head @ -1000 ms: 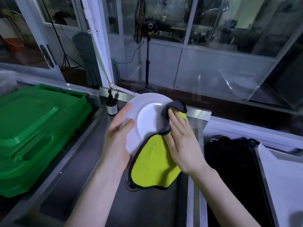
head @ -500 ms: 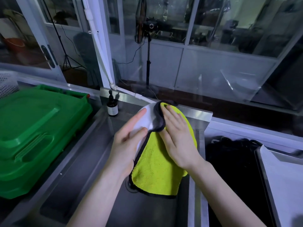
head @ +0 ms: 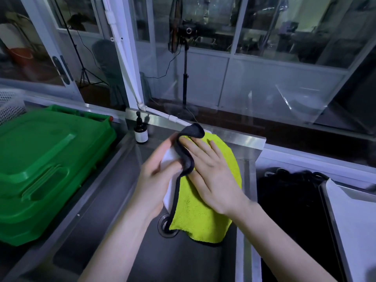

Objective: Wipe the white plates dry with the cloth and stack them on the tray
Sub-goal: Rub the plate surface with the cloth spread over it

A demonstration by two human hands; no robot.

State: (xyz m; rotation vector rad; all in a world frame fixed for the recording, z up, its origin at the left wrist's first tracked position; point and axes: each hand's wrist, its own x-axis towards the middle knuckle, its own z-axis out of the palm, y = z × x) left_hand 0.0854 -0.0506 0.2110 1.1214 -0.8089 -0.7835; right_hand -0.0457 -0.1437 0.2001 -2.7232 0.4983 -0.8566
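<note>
A white plate point(head: 169, 187) is held on edge above the steel sink, and only a narrow strip of it shows at its left rim. My left hand point(head: 154, 180) grips that rim, thumb over the front. A yellow-green cloth point(head: 205, 210) with a dark edge drapes over nearly the whole plate face. My right hand point(head: 211, 176) lies flat on the cloth with fingers spread, pressing it against the plate. A metal tray point(head: 333, 226) lined in white lies at the far right.
The sink basin point(head: 122, 231) has its drain point(head: 165, 226) under the cloth. A green plastic crate point(head: 40, 165) lies on the left counter. A small dark bottle point(head: 141, 132) stands at the sink's back corner. A dark basin point(head: 289, 200) lies right of the sink.
The cloth has spread leftward across the plate, from covering its right part to covering nearly all of it. My right hand moved up and left with it. The left hand keeps its grip.
</note>
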